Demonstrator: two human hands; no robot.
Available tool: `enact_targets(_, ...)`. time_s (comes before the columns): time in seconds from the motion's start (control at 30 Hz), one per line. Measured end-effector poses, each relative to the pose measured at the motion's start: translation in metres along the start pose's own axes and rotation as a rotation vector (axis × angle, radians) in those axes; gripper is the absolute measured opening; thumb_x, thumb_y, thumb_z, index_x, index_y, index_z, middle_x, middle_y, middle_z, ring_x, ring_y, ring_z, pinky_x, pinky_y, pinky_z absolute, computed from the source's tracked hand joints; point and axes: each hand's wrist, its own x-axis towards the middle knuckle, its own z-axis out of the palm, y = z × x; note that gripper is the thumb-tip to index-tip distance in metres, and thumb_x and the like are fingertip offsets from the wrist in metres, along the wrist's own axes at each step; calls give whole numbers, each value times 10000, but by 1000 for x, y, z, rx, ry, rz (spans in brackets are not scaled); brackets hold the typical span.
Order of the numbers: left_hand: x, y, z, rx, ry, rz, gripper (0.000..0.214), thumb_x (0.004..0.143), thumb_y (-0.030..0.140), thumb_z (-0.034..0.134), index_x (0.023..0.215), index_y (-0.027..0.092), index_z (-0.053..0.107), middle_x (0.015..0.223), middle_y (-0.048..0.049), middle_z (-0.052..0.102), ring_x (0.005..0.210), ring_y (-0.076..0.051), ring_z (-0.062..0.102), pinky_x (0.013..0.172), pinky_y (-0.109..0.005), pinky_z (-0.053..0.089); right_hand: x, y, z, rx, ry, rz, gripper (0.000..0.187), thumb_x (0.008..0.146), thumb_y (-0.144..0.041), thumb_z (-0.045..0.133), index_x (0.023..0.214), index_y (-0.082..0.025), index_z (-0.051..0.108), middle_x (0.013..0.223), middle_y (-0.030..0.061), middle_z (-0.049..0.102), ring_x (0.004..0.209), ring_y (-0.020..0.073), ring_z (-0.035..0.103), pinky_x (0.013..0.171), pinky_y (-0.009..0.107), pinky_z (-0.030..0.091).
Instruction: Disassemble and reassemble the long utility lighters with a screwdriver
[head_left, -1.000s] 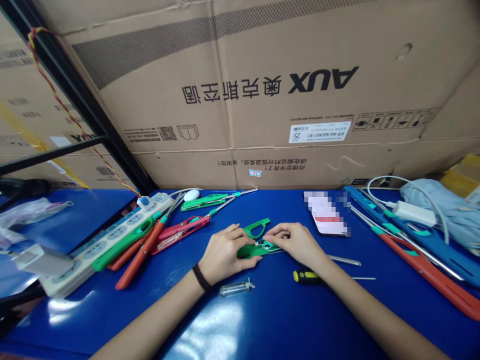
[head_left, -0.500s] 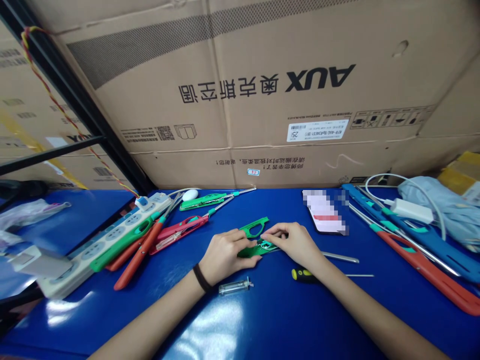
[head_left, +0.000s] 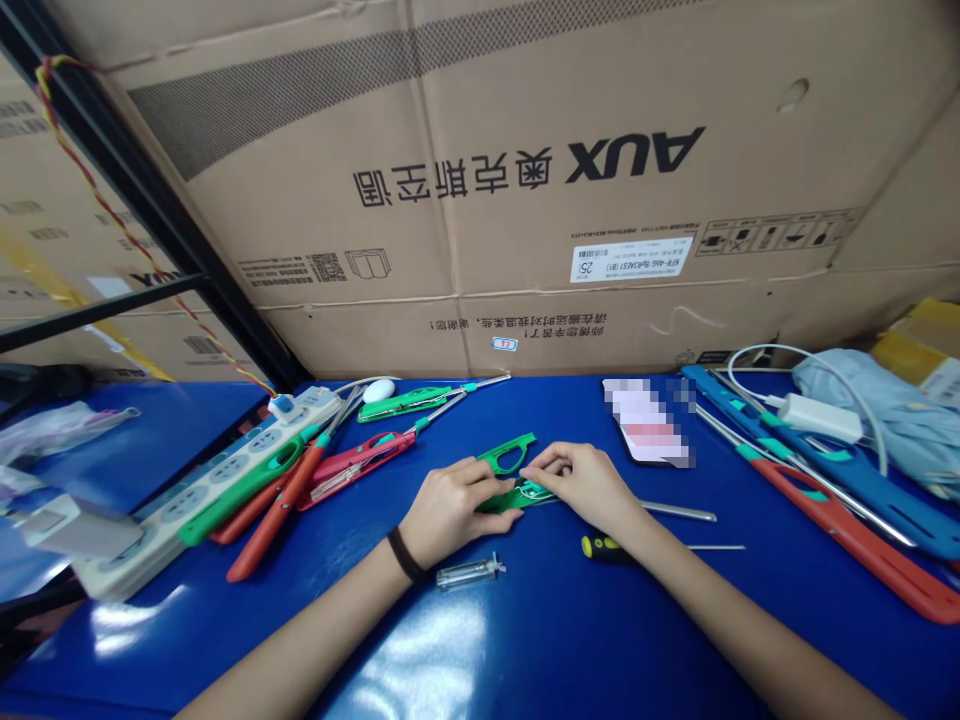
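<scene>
My left hand point(head_left: 452, 505) is closed round an opened green lighter housing half point(head_left: 499, 503), thumb on the near side. White wire and teal inner parts point(head_left: 534, 491) show in its right end. There my right hand point(head_left: 589, 487) pinches with thumb and forefinger; what is between the fingertips is too small to make out. Another green housing piece point(head_left: 511, 455) with an oval opening lies just behind. A clear fuel tank point(head_left: 467, 574) rests in front of my left hand. A metal tube point(head_left: 679, 511) and a yellow-black screwdriver point(head_left: 598, 547) lie by my right forearm, which partly hides them.
On the left are a power strip point(head_left: 217, 483), several long lighters and opened red point(head_left: 360, 462) and green point(head_left: 405, 403) ones. A phone point(head_left: 649, 422), blue point(head_left: 862, 470) and red point(head_left: 847, 535) lighters and a cable lie right. A large carton point(head_left: 480, 250) stands behind the blue table.
The view has shifted very slightly. Both hands keep nearly the same place on the green housing, the right fingertips still pinched at its right end.
</scene>
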Motion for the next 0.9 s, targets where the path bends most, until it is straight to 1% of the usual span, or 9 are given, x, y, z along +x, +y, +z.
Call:
enact_targets(0.1, 1, 1, -1, 16, -17, -9, 236, 813, 392, 631, 879, 177, 701, 737, -26, 630, 647, -140, 578, 594, -232, 473, -1, -1, 2, -54, 34, -36, 161, 749, -354, 651, 756, -195, 675, 668, 6, 697, 587, 154, 600, 535, 244, 399)
enact_targets(0.2, 0, 1, -2, 26, -27, 2, 247, 834, 399, 604, 908, 186, 704, 768, -26, 642, 667, -135, 590, 608, -229, 481, -2, 0, -3, -72, 20, -101, 182, 794, -369, 604, 788, -198, 667, 704, 8, 693, 611, 149, 585, 569, 251, 411)
enact_targets(0.27, 0, 0, -2, 33, -28, 12, 264, 852, 404, 578, 949, 191, 700, 785, -27, 648, 682, -131, 597, 622, -226, 487, -2, 2, -12, -66, -22, -166, 184, 808, -374, 592, 817, -207, 669, 764, 10, 694, 680, 154, 592, 626, 260, 426)
enact_targets(0.33, 0, -1, -1, 35, -24, 10, 281, 859, 412, 567, 978, 192, 693, 794, -30, 649, 691, -131, 600, 632, -227, 494, -2, 6, -23, -83, -87, -230, 176, 789, -381, 624, 843, -222, 675, 808, 7, 686, 739, 163, 587, 683, 276, 429)
enact_targets(0.4, 0, -1, -1, 33, -23, 4, 294, 854, 415, 573, 1023, 200, 681, 806, -31, 649, 693, -133, 600, 636, -232, 497, -3, 11, -32, -119, -154, -273, 182, 779, -396, 638, 843, -232, 684, 826, 9, 671, 786, 175, 575, 716, 293, 424)
enact_targets(0.47, 0, -1, -1, 21, -28, -2, 296, 847, 411, 585, 1051, 216, 673, 815, -28, 648, 695, -133, 597, 639, -234, 497, -3, 14, -38, -136, -189, -300, 181, 797, -399, 621, 838, -237, 690, 836, 15, 654, 825, 185, 567, 736, 303, 418)
enact_targets(0.6, 2, 0, -3, -13, -56, -33, 268, 839, 403, 597, 1013, 222, 692, 807, -19, 637, 716, -133, 597, 650, -228, 496, -2, 18, -40, -150, -152, -319, 158, 826, -355, 598, 828, -228, 691, 866, 28, 627, 850, 188, 567, 761, 310, 412)
enact_targets(0.7, 3, 2, -5, 4, -91, -48, 261, 843, 389, 594, 1026, 229, 691, 837, -20, 638, 744, -139, 599, 675, -239, 505, -1, 18, -38, -162, -152, -336, 154, 828, -344, 601, 806, -221, 690, 840, 26, 620, 828, 184, 568, 750, 307, 413)
enact_targets(0.9, 3, 6, -8, 65, -125, -3, 253, 876, 362, 550, 1045, 229, 682, 889, -30, 640, 783, -148, 602, 684, -250, 519, -3, 14, -38, -201, -165, -397, 136, 833, -313, 610, 782, -216, 691, 796, 13, 631, 807, 177, 561, 750, 306, 407)
